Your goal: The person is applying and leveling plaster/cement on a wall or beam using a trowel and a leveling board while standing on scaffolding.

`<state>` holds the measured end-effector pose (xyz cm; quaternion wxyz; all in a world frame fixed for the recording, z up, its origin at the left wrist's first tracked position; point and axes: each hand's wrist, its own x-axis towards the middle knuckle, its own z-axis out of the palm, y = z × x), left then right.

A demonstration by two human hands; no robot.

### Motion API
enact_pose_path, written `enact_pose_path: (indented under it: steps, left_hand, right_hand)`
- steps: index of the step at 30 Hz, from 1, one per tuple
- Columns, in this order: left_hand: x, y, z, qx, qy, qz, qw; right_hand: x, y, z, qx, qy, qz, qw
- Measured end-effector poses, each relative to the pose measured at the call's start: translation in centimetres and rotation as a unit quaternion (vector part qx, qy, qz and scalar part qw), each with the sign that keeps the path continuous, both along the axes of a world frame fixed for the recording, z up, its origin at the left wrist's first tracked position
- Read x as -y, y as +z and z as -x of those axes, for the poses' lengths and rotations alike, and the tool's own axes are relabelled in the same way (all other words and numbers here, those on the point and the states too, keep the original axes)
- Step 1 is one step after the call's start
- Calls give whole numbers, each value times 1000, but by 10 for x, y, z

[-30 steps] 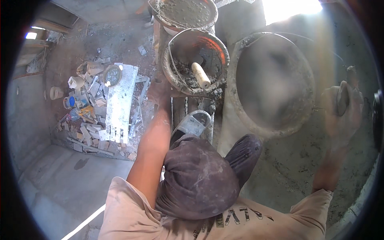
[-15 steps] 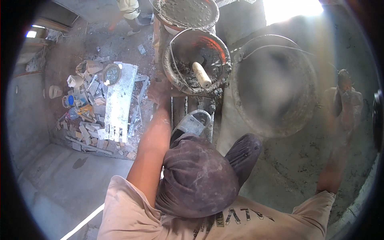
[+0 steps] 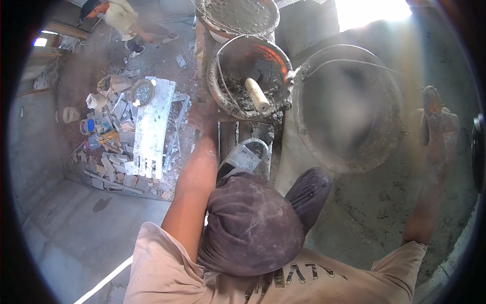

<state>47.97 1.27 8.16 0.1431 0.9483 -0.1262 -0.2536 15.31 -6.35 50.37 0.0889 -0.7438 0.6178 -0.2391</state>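
My left hand [image 3: 202, 112] is low beside a mortar bucket [image 3: 215, 93], its fingers curled at the edge of the wooden plank [image 3: 230, 121] under the bucket. Grey mortar coats this bucket's inside, and a pale tool handle [image 3: 257, 95] leans out of it. To the right is a wide round bucket [image 3: 349, 159] with a wire handle; a hazy smear blurs its inside. Beyond it, at the grey wall, my right hand [image 3: 439, 124] is raised, fingers bent around something that glare and blur hide.
A fuller mortar bucket [image 3: 238, 17] stands behind. My slippered foot [image 3: 245, 154] rests on the planks. Down at the left, a pale board [image 3: 152, 124] carries a round basin [image 3: 143, 92] beside a rubble heap [image 3: 114, 164]. Another person [image 3: 121, 20] bends forward at the far left.
The other person has moved left and more fully into view, with head and arm showing. My hands and the buckets have hardly shifted.
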Motion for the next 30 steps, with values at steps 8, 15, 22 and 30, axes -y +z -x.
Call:
enact_pose_path:
  steps: [8, 15, 22, 30]
  left_hand:
    - [1, 2, 0, -11, -21, -5, 1000]
    - [1, 7, 1, -25, -12, -21, 999]
    - [2, 20, 0, -57, -5, -17, 998]
    - [0, 3, 4, 16, -12, 19, 1000]
  right_hand:
    - [11, 4, 35, 17, 24, -57, 998]
    - [14, -4, 23, 55, 15, -39, 998]
    - [17, -11, 23, -4, 50, 5, 999]
    - [39, -11, 46, -48, 60, -43, 996]
